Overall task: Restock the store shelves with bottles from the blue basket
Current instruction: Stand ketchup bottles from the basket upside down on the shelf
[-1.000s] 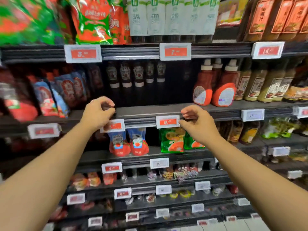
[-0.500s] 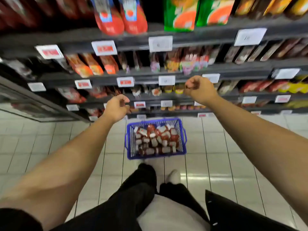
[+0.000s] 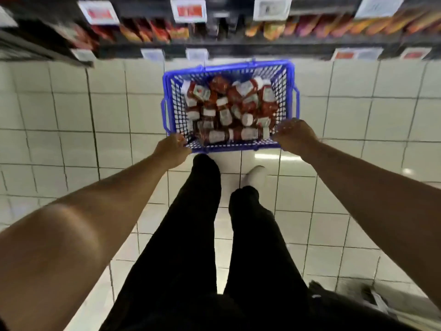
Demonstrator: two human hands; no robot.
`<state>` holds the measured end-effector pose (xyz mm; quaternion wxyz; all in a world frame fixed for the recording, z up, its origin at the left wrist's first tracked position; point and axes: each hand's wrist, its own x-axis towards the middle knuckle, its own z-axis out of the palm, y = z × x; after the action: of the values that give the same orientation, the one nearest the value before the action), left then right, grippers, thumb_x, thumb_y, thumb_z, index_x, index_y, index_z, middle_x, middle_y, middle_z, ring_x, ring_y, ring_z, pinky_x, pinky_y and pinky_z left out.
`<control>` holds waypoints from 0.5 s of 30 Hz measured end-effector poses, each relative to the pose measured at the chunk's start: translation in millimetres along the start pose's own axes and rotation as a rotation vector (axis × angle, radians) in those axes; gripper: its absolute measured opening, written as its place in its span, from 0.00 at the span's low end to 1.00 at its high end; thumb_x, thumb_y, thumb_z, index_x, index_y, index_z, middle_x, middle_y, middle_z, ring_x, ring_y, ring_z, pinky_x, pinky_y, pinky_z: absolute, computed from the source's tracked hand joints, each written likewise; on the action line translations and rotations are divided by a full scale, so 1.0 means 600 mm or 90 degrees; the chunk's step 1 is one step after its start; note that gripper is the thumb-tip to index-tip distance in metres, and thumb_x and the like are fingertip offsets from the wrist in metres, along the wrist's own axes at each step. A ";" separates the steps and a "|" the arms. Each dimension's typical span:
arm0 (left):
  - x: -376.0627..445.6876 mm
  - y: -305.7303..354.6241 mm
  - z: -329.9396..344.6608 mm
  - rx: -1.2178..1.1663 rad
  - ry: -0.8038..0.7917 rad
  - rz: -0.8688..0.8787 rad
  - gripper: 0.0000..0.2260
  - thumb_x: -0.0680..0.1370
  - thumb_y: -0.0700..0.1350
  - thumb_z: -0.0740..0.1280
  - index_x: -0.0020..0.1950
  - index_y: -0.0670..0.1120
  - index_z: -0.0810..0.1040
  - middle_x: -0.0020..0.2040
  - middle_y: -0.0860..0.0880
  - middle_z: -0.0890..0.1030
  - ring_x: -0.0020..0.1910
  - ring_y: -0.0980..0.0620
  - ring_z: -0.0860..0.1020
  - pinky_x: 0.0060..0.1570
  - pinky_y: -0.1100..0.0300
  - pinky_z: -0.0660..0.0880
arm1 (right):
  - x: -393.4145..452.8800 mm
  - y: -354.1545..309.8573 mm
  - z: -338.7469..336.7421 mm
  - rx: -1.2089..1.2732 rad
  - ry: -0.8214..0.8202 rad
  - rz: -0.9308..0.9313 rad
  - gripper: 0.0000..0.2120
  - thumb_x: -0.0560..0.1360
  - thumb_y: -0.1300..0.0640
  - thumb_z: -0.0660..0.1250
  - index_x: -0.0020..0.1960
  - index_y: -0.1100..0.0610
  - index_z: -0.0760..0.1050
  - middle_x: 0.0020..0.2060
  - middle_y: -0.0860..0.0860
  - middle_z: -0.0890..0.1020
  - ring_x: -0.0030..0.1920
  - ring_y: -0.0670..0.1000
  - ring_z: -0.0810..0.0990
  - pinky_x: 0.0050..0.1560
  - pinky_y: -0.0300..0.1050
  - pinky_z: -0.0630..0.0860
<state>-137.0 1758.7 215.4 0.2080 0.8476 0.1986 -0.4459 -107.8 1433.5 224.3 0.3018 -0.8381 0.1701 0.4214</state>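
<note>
Basket (image 3: pixel 170 111): blue, on the tiled floor (image 3: pixel 71 115), upper centre of frame, just below the shelves (image 3: pixel 214 47); it appeared larger and nearer than half a second before.
Bottles (image 3: pixel 229 108): red with white caps and labels, heaped lying inside the basket, none removed.
Left hand (image 3: pixel 172 150): had dropped from shelf height to the basket's near-left corner, fingers curled, at the rim; whether it gripped the rim could not be told.
Right hand (image 3: pixel 294 136): had likewise dropped to the near-right corner, fingers curled over the edge; grip uncertain through blur.
Shelves: had shifted to a blurred strip along the top of frame, with price tags (image 3: pixel 189 9).
Legs (image 3: pixel 202 223): dark trousers, lower centre; one white shoe (image 3: pixel 256 175) below the basket.
</note>
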 end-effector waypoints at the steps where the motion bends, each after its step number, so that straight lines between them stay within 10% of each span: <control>1: 0.037 -0.008 0.019 -0.001 -0.007 -0.017 0.18 0.77 0.48 0.70 0.65 0.42 0.77 0.64 0.40 0.79 0.62 0.39 0.76 0.59 0.54 0.73 | 0.032 0.013 0.028 -0.016 -0.002 0.006 0.08 0.74 0.53 0.72 0.52 0.49 0.77 0.48 0.49 0.77 0.49 0.50 0.74 0.49 0.41 0.69; 8: 0.257 -0.010 0.135 -0.136 0.008 0.016 0.16 0.67 0.57 0.74 0.51 0.55 0.77 0.43 0.57 0.77 0.42 0.54 0.75 0.40 0.68 0.70 | 0.252 0.065 0.179 -0.254 -0.049 -0.132 0.27 0.73 0.59 0.73 0.71 0.61 0.73 0.66 0.62 0.77 0.67 0.63 0.75 0.68 0.53 0.71; 15: 0.384 -0.030 0.252 -0.068 -0.059 0.007 0.42 0.67 0.57 0.80 0.77 0.54 0.63 0.68 0.45 0.74 0.66 0.44 0.74 0.61 0.61 0.70 | 0.385 0.068 0.280 -0.602 -0.080 -0.303 0.30 0.74 0.66 0.69 0.74 0.55 0.69 0.66 0.60 0.77 0.65 0.67 0.71 0.55 0.61 0.78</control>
<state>-127.6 1728.8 -58.8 0.2640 0.8150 0.2078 -0.4721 -95.7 1504.5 -55.1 -0.0119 -0.8710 -0.2520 0.4215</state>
